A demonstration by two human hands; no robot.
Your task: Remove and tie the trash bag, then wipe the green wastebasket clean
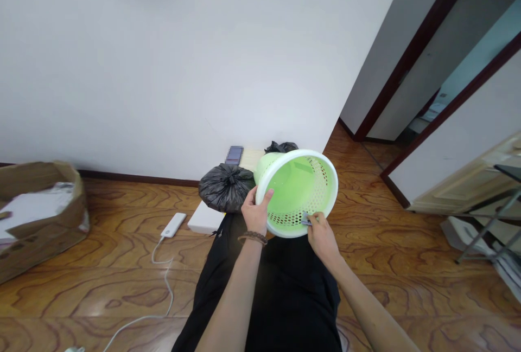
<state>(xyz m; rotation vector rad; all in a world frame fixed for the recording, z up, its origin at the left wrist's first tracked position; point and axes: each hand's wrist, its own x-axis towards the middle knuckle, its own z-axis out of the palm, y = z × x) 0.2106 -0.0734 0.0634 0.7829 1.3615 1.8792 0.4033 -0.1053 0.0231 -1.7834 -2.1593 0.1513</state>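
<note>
A light green plastic basket (293, 181) with a white rim and rows of holes is tilted so that its mouth faces me, above my lap. My left hand (255, 208) grips the left side of its rim, thumb on the inside. At the lower right of the mouth, my right hand (321, 232) pinches a small grey-blue piece, perhaps a cloth (305, 219), against the inner wall. Just left of the basket sits a knotted black garbage bag (228, 186). Another black bag (280, 147) shows partly behind the basket.
On the wooden floor to the left lie a white power strip (173, 225) with its cord and a white box (205, 218). An open cardboard box (44, 227) holding papers stands further left. A metal-legged stand (488, 222) is at the right, near a doorway.
</note>
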